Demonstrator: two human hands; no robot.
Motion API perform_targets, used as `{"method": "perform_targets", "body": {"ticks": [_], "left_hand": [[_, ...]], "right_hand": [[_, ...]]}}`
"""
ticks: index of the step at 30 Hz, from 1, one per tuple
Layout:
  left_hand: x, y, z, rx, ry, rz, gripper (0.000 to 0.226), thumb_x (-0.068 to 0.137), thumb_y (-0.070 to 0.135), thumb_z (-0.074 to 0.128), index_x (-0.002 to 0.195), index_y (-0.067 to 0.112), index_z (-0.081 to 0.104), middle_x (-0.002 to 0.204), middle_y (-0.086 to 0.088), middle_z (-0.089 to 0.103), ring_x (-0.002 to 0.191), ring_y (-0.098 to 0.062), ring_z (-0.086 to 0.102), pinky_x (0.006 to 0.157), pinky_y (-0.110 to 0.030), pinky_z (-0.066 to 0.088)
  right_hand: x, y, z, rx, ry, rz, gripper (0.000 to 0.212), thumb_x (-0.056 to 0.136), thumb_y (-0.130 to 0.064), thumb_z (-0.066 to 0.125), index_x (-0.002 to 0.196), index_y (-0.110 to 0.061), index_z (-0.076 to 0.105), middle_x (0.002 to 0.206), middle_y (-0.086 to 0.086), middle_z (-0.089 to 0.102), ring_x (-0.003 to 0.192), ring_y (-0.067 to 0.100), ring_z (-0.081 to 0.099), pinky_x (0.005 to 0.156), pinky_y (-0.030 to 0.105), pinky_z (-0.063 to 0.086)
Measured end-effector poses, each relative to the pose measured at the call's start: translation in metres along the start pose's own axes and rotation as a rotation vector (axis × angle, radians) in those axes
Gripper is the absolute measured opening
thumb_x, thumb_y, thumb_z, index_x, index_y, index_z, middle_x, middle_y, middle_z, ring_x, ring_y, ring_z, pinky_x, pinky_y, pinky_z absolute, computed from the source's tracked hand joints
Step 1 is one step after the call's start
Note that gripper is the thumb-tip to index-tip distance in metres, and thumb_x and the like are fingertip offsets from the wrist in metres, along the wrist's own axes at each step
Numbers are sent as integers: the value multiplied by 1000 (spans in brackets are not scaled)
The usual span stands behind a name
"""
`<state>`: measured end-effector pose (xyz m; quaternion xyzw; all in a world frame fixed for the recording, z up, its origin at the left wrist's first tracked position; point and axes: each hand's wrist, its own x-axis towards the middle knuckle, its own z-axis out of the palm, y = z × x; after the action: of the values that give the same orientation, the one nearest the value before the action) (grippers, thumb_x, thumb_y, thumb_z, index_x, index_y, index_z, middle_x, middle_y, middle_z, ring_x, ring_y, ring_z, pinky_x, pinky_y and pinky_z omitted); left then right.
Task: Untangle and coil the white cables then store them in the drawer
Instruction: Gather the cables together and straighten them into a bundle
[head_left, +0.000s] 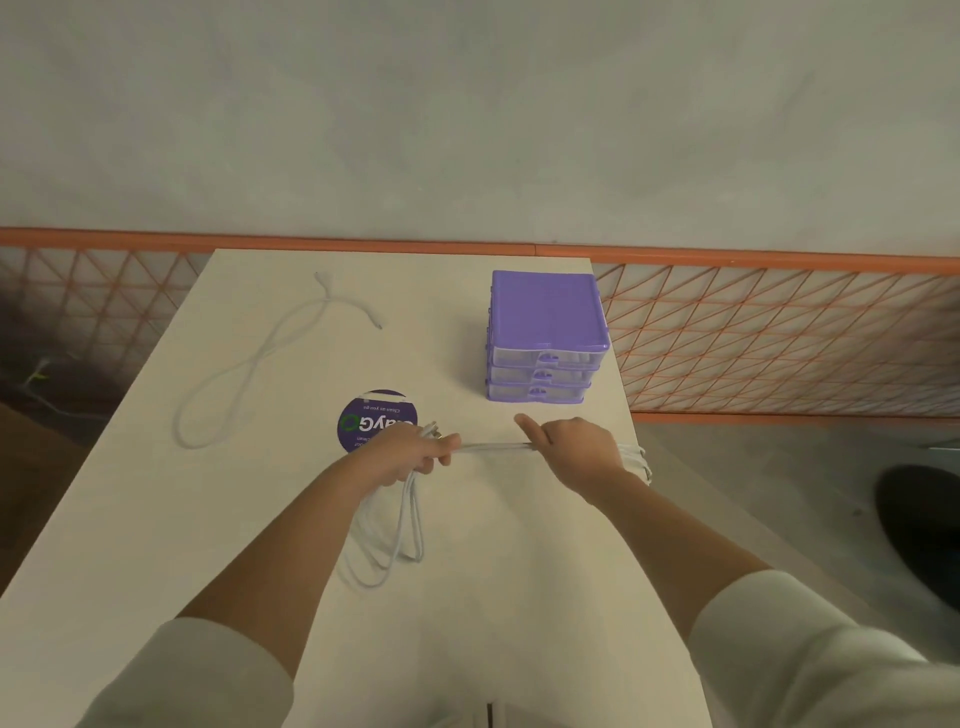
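Note:
A bundle of white cable (493, 447) is stretched taut between my two hands above the table. My left hand (410, 457) grips one end, with loops of the cable hanging down from it onto the table. My right hand (576, 449) grips the other end, thumb pointing left, and more loops stick out behind it at the table's right edge. A second white cable (249, 364) lies loose in a long crossed loop on the far left of the table. A purple three-drawer unit (545, 338) stands at the far right, all drawers closed.
The white table (493, 597) runs from me to a grey wall. A round purple sticker (376, 415) is on the tabletop just beyond my left hand. An orange mesh fence (779, 338) stands to the right and left.

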<state>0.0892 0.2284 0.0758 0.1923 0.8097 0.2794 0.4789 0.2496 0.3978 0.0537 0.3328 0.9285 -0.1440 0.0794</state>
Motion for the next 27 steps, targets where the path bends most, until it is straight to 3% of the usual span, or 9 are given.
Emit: {"method": "perform_targets", "body": {"ticks": [6,8,11,16,22,24,27], "left_hand": [[0,6,17,53,22,40,38,90,51,59,72,17,63,58,4,44,30,-2,29,35,-14,21],[-2,9,18,42,12,64,38,91,49,59,72,16,62,57,3,42,27,-1,29,34,-13,21],[-4,14,17,28,23,49,39,90,51,59,72,17,62,57,4,42,32,-3,29,38,-16,22],[-7,16,19,24,4,21,40,88,56,59,77,18,65,61,4,43,44,-9,26,43,-20,21],[-8,19,25,15,-4,34,43,89,57,57,84,16,67,64,3,46,44,-8,28,40,-17,23],[-7,20,28,26,-5,38,43,89,57,55,86,16,70,64,3,49,46,-9,30,42,-18,24],[-6,16,28,32,-27,50,49,91,60,49,98,17,73,75,4,70,44,-8,31,42,-19,24]], "right_hand": [[6,1,15,48,-108,81,60,102,-48,23,84,-11,68,85,5,70,75,27,66,70,32,52],[8,-11,18,186,-114,68,59,100,-51,26,83,-13,68,85,5,71,75,24,66,70,32,51],[4,-28,20,354,-79,86,63,99,-59,23,73,-15,60,76,4,64,67,22,58,57,29,43],[-3,-30,18,224,-53,83,66,97,-65,17,60,-19,48,60,-1,49,54,16,48,50,27,34],[-1,-22,13,55,52,26,68,95,-68,19,69,-18,58,60,-2,54,57,18,53,53,27,37],[-1,-22,14,4,87,20,68,97,-65,20,70,-18,59,63,0,57,62,21,55,58,28,36],[3,-20,17,-70,134,27,68,99,-61,17,69,-17,60,65,0,57,67,23,52,76,33,33]]}}
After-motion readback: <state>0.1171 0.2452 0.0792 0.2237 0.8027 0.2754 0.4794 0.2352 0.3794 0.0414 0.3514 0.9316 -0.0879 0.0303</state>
